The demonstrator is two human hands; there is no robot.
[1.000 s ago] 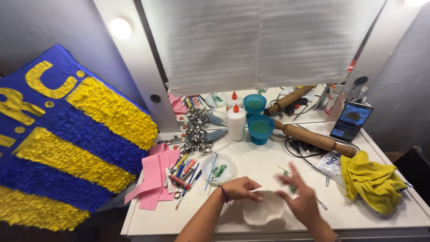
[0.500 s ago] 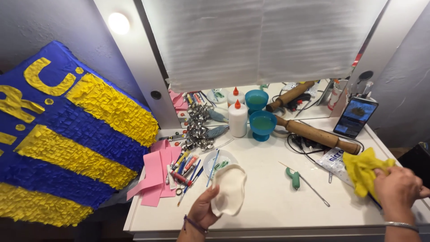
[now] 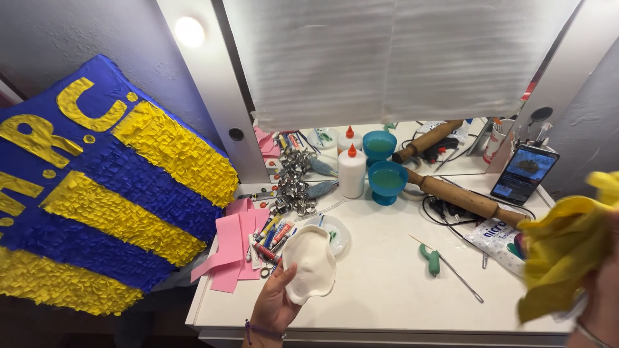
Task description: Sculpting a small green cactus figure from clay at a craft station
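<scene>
My left hand holds a flat, wavy-edged piece of white clay just above the front left of the white table. My right hand is at the right edge of the view, raised and gripping a crumpled yellow cloth, blurred by motion. A green-handled needle tool lies on the table between the two hands.
A blue and yellow fringed piñata leans at the left. Pink paper sheets, paint tubes, a small white dish, a glue bottle, a teal cup, a wooden rolling pin, a phone and a mirror crowd the back.
My left hand lifted the white clay piece off the table and moved it left. My right hand reached right, took the yellow cloth and raised it.
</scene>
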